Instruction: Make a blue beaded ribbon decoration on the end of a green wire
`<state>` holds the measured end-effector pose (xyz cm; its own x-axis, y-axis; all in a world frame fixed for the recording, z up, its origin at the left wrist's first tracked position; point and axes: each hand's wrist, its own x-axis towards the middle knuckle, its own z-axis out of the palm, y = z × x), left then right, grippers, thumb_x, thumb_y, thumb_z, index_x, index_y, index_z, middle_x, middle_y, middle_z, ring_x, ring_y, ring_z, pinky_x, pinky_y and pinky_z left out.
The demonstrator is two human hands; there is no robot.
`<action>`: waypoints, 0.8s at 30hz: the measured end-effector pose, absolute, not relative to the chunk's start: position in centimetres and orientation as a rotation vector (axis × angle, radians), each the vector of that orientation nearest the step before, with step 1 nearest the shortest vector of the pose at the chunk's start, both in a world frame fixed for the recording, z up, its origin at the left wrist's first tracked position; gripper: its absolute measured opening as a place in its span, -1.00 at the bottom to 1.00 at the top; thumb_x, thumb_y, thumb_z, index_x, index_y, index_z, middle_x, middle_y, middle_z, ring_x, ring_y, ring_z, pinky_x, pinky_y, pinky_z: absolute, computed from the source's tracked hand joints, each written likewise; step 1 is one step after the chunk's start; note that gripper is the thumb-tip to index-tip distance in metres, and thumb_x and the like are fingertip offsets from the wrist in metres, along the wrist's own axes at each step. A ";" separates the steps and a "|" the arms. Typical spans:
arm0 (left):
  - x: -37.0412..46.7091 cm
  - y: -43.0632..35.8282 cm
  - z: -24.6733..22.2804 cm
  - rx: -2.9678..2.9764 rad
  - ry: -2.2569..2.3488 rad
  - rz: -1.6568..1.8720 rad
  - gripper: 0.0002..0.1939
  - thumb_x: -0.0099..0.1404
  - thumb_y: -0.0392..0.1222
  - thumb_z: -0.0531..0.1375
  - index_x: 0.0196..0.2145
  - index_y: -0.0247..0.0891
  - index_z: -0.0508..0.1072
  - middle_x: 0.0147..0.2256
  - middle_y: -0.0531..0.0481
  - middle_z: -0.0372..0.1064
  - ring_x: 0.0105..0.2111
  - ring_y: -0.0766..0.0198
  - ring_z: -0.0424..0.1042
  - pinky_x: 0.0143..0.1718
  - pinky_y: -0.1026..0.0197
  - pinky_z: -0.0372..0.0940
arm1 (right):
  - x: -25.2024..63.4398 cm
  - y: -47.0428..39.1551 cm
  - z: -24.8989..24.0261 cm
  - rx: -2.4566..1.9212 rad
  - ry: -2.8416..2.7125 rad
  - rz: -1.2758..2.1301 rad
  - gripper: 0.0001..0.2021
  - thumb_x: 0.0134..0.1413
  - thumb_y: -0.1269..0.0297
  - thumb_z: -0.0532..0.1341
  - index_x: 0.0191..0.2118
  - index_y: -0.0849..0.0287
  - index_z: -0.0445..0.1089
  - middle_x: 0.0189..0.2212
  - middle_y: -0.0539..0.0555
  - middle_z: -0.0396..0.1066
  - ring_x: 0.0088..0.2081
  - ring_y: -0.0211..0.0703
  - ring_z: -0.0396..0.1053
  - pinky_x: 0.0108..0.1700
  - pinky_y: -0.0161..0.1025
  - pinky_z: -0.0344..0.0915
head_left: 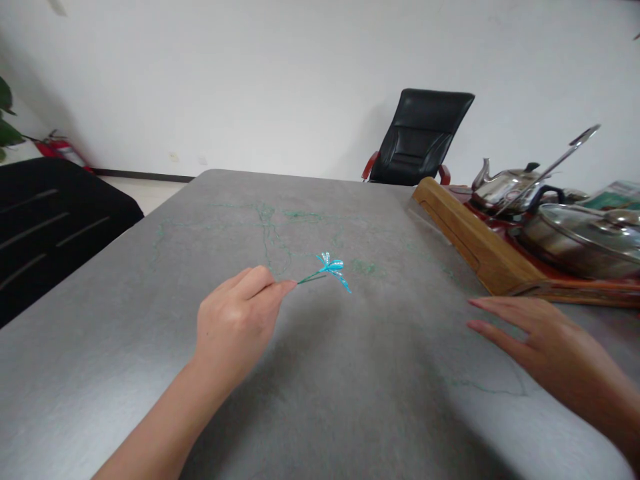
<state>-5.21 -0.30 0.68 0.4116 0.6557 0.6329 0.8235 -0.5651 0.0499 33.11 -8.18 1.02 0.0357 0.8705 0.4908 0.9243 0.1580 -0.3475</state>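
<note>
My left hand (243, 310) pinches the thin green stem of a small blue flower (333, 267) between thumb and forefinger. The flower has narrow, shiny petals with white patterning, and its head points right, above the grey table (350, 360). One petal hangs down to the right, and a second green stem end shows beneath the head. My right hand (537, 333) is at the right, apart from the flower, its fingers stretched out toward the left with a gap between them and nothing in them.
At the right, a wooden tray (480, 253) holds a steel kettle (507, 187), a lidded pot (585, 233) and a long-handled ladle (555, 163). A black chair (420, 137) stands behind the table, another (55, 220) at the left. A red extinguisher (63, 148) is beyond.
</note>
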 end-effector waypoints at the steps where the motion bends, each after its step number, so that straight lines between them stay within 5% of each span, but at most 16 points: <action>1: -5.1 -0.4 0.7 -2.405 -1.285 -0.911 -0.77 0.36 -0.31 0.12 -0.26 -0.14 0.60 -0.47 0.05 0.36 -0.48 0.33 0.30 -0.48 0.26 0.11 | 30.3 -7.4 1.6 -1.681 -1.881 -0.047 -0.78 0.02 0.06 0.32 -0.22 -0.02 0.56 -0.26 0.12 0.55 -0.21 0.05 0.49 -0.11 -0.02 0.38; 4: -5.0 -0.7 0.7 -2.431 -1.279 -0.964 -0.78 0.36 -0.29 0.13 -0.26 -0.18 0.60 -0.48 0.04 0.36 -0.48 0.32 0.31 -0.46 0.26 0.14 | 20.8 -6.7 1.1 -1.487 -1.930 0.359 -0.74 0.18 0.19 0.19 -0.04 0.06 0.46 -0.10 0.13 0.50 -0.06 0.00 0.44 -0.02 -0.02 0.39; 8: -5.1 -0.8 0.6 -2.453 -1.277 -1.011 -0.78 0.34 -0.34 0.14 -0.21 -0.19 0.59 -0.46 0.03 0.37 -0.46 0.31 0.33 -0.43 0.27 0.17 | 12.2 -5.9 -0.7 -1.463 -1.716 0.598 -0.47 0.06 0.25 0.28 0.16 0.21 0.25 0.12 0.26 0.33 0.13 0.04 0.29 0.11 0.02 0.29; 11: -5.1 -0.9 0.6 -2.474 -1.265 -1.016 -0.78 0.34 -0.35 0.13 -0.21 -0.19 0.58 -0.46 0.03 0.35 -0.46 0.31 0.33 -0.44 0.27 0.17 | 11.6 -5.0 -0.2 -1.375 -1.649 1.012 -0.68 0.11 0.28 0.23 0.00 0.20 0.35 -0.40 0.01 0.48 -0.37 -0.21 0.44 -0.36 -0.30 0.37; 13: -5.0 -0.8 0.5 -2.507 -1.235 -0.999 -0.77 0.35 -0.34 0.12 -0.22 -0.20 0.58 -0.47 0.03 0.34 -0.47 0.31 0.32 -0.45 0.26 0.16 | 13.2 -4.6 1.1 -1.373 -1.720 1.041 -0.88 0.17 0.30 0.17 -0.33 0.18 0.44 -0.66 -0.12 0.24 -0.59 -0.33 0.22 -0.55 -0.38 0.14; 18: -4.8 -0.6 0.2 -2.680 -1.111 -0.998 -0.77 0.37 -0.32 0.10 -0.24 -0.19 0.58 -0.50 0.03 0.31 -0.52 0.31 0.28 -0.50 0.26 0.12 | 18.5 -3.1 3.3 -1.446 -1.680 0.746 -0.82 0.09 0.19 0.24 -0.43 0.15 0.51 -0.71 -0.15 -0.03 -0.63 -0.35 -0.04 -0.56 -0.33 -0.07; 24: -4.7 -0.8 1.0 -3.176 -1.030 -1.310 -0.76 0.35 -0.37 0.13 -0.18 -0.17 0.58 -0.46 0.04 0.32 -0.47 0.39 0.35 -0.46 0.34 0.20 | 21.0 -0.4 0.6 -1.371 -1.429 0.984 -0.78 -0.01 0.11 0.29 -0.48 0.16 0.47 -0.66 -0.09 0.20 -0.60 -0.32 0.07 -0.53 -0.32 -0.01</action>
